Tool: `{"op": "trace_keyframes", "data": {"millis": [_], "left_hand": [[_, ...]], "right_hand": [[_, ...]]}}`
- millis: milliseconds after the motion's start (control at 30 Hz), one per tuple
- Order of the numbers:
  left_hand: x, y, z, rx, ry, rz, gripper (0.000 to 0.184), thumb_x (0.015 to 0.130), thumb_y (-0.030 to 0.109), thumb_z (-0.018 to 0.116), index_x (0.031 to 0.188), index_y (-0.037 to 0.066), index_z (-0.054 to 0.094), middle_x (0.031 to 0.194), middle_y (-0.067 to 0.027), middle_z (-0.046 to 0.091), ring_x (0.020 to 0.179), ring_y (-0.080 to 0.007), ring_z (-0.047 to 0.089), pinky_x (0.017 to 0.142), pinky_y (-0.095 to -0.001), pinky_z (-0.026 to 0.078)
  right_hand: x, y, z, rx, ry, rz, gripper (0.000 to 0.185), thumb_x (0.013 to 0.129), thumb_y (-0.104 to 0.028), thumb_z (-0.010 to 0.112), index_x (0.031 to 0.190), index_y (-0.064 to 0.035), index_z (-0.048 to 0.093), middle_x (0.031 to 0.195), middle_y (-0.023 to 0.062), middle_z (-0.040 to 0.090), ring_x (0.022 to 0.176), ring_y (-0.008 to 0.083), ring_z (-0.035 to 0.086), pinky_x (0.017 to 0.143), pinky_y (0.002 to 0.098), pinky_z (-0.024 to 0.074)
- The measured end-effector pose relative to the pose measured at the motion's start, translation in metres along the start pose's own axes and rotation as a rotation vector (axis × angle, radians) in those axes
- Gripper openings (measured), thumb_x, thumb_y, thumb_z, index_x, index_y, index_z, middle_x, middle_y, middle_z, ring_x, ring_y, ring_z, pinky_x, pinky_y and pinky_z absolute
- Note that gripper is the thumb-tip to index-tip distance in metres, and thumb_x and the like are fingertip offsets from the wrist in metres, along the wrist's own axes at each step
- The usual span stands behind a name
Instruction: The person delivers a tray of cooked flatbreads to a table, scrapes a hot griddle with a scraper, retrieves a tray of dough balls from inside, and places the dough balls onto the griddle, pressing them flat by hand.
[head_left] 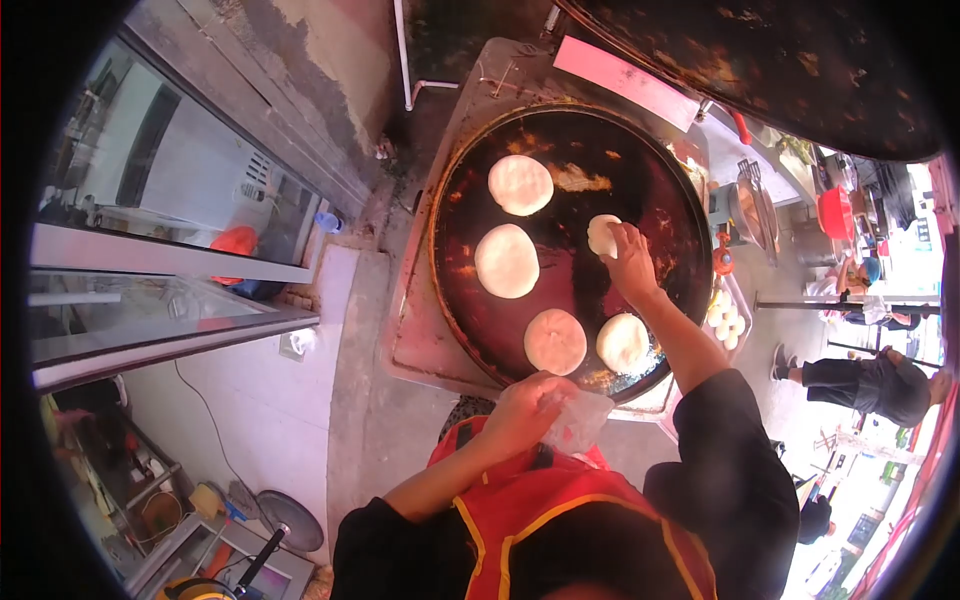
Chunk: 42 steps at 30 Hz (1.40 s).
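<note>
Over the right part of a large round griddle [470, 330], my right hand [631, 264] has its fingers closed on the edge of a small pale dough round [602, 236]. Whether that dough touches the pan I cannot tell. My left hand [522, 412] is at the griddle's near edge, closed on a crumpled clear plastic bag [580, 420]. Two flat dough rounds lie at the left of the pan, one farther [520, 185] and one nearer [507, 261]. Closer to me are a browner flatbread [555, 342] and a pale flatbread [623, 344] beside some glistening oil.
A big dark lid [780, 60] hangs at the upper right. Several dough balls [725, 318] sit on a tray right of the griddle. A red bowl [835, 213] and utensils stand beyond. A person in dark clothes [865, 388] is at the far right; a glass door [180, 250] is left.
</note>
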<state>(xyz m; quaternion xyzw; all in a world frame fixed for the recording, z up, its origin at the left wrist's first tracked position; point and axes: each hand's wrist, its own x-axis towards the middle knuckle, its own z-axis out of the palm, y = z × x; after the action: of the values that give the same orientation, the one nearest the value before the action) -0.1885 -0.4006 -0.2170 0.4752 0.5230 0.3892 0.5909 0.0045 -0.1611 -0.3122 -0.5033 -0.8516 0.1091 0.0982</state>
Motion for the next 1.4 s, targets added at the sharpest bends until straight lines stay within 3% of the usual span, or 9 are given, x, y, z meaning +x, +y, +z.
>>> {"op": "trace_keyframes", "data": {"millis": [400, 467, 533, 600, 767, 933, 1000, 1167, 1400], "left_hand": [[0.024, -0.036, -0.036, -0.122, 0.257, -0.042, 0.021, 0.081, 0.005, 0.057, 0.101, 0.002, 0.061, 0.091, -0.0154, 0.064, 0.086, -0.0281, 0.063, 0.078, -0.0334, 0.048], [0.045, -0.026, -0.053, -0.078, 0.348, -0.026, 0.022, 0.08, 0.005, 0.057, 0.102, 0.002, 0.061, 0.088, -0.016, 0.065, 0.084, -0.0271, 0.064, 0.076, -0.033, 0.048], [0.072, -0.005, -0.069, 0.037, 0.41, 0.019, 0.023, 0.08, 0.003, 0.057, 0.103, 0.002, 0.061, 0.088, -0.0165, 0.065, 0.083, -0.025, 0.065, 0.074, -0.0332, 0.048], [0.095, 0.002, -0.075, 0.028, 0.416, 0.028, 0.024, 0.079, 0.001, 0.056, 0.103, 0.002, 0.061, 0.089, -0.0162, 0.065, 0.084, -0.0236, 0.065, 0.074, -0.0335, 0.048], [0.155, -0.007, -0.06, 0.149, 0.495, 0.16, 0.03, 0.077, -0.005, 0.051, 0.103, 0.003, 0.062, 0.09, -0.0142, 0.066, 0.084, -0.0223, 0.064, 0.075, -0.0329, 0.049], [0.167, -0.003, -0.04, -0.474, 0.409, -0.043, 0.032, 0.079, -0.004, 0.052, 0.11, 0.001, 0.059, 0.1, -0.0141, 0.063, 0.093, -0.0195, 0.061, 0.079, -0.0289, 0.048], [0.162, 0.012, -0.037, -0.744, 0.366, -0.145, 0.031, 0.08, -0.001, 0.054, 0.111, 0.0, 0.059, 0.103, -0.0142, 0.062, 0.095, -0.0185, 0.06, 0.08, -0.0279, 0.048], [0.207, -0.011, -0.047, -0.195, 0.472, 0.047, 0.018, 0.078, 0.007, 0.062, 0.094, -0.001, 0.058, 0.081, -0.013, 0.063, 0.074, -0.0193, 0.063, 0.066, -0.0321, 0.049], [0.337, -0.029, -0.056, -0.024, 0.646, 0.181, 0.024, 0.071, 0.016, 0.07, 0.089, 0.002, 0.063, 0.082, -0.0167, 0.066, 0.079, -0.0308, 0.064, 0.07, -0.0382, 0.049]], "right_hand": [[0.128, -0.016, 0.02, 0.141, 0.305, -0.03, 0.047, 0.074, -0.011, 0.069, 0.116, -0.0028, 0.05, 0.111, 0.0201, 0.056, 0.103, 0.039, 0.052, 0.089, 0.0425, 0.0445], [0.107, -0.043, -0.012, 0.429, 0.161, 0.136, 0.051, 0.08, -0.021, 0.067, 0.123, -0.0019, 0.046, 0.108, 0.0176, 0.058, 0.098, 0.0318, 0.057, 0.083, 0.0396, 0.0476], [0.06, -0.089, -0.065, 1.204, -0.245, 0.338, 0.058, 0.084, -0.031, 0.065, 0.129, -0.0017, 0.043, 0.109, 0.0139, 0.058, 0.094, 0.022, 0.058, 0.078, 0.0353, 0.0492], [0.017, -0.115, -0.089, 1.234, -0.367, 0.252, 0.062, 0.083, -0.028, 0.068, 0.133, -0.0022, 0.042, 0.112, 0.0116, 0.057, 0.094, 0.0169, 0.057, 0.077, 0.0328, 0.0498], [-0.013, -0.153, -0.081, 0.724, 0.04, 0.142, 0.043, 0.079, -0.004, 0.066, 0.12, -0.0007, 0.052, 0.116, 0.0147, 0.054, 0.097, 0.0216, 0.06, 0.081, 0.0333, 0.0519], [-0.005, -0.133, -0.046, 0.256, 0.336, -0.157, 0.027, 0.082, 0.005, 0.053, 0.108, 0.0033, 0.057, 0.117, 0.0213, 0.054, 0.096, 0.0357, 0.059, 0.079, 0.0372, 0.0515], [-0.002, -0.125, -0.043, 0.41, 0.262, -0.088, 0.032, 0.083, 0.005, 0.05, 0.114, 0.0028, 0.053, 0.114, 0.0228, 0.055, 0.097, 0.0399, 0.058, 0.081, 0.0393, 0.0497], [0.015, -0.101, -0.051, 0.496, 0.207, 0.017, 0.037, 0.085, 0.0, 0.051, 0.122, 0.0005, 0.047, 0.113, 0.0229, 0.057, 0.102, 0.035, 0.059, 0.083, 0.0399, 0.0492], [0.049, -0.051, -0.05, 0.553, 0.336, 0.115, 0.037, 0.086, 0.0, 0.05, 0.122, 0.0003, 0.048, 0.114, 0.0209, 0.057, 0.102, 0.0327, 0.059, 0.088, 0.0373, 0.0483]]}}
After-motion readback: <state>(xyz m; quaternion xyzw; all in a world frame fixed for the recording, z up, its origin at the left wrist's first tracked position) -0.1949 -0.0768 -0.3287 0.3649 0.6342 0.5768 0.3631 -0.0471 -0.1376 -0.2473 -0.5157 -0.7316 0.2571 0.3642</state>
